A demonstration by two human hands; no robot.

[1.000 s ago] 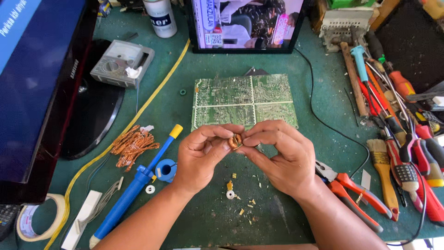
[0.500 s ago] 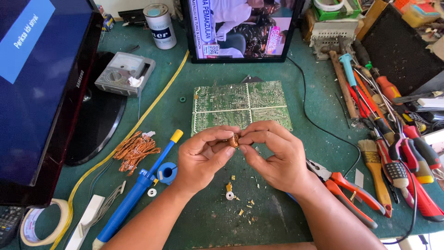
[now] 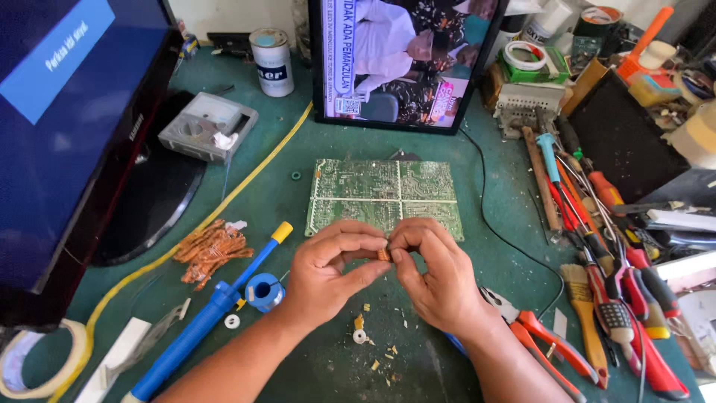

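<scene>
Since the frame 1 s ago the head cam has tipped back a bit: the bench now shows further up, incl. more of the small screen (image 3: 406, 63) at top centre, and both hands sit lower in frame. Hands themselves have barely shifted, w/ the same pinch between them.

Head view: left hand (image 3: 328, 272) and right hand (image 3: 440, 280) meet at centre, just below the green circuit board (image 3: 384, 198). Both are pressed together, thumb + forefinger of each pinching a tiny brownish component (image 3: 384, 255) between the fingertips, held above the green mat (image 3: 298, 186), not resting on it. Small bits of debris (image 3: 362, 332) lie on the mat right below the hands. Blue desoldering pump (image 3: 212, 310) lies lower left, a clump of copper wire scraps (image 3: 210, 250) beside it. Red-handled pliers (image 3: 541, 339) sit lower right, near the right wrist.

Risk, as a judgement: part is v. small and held only by fingertips, so a slip or too much twist could drop it among the debris, where it'd be hard to pick out. Squeezing hard could bend or snap it.
</scene>
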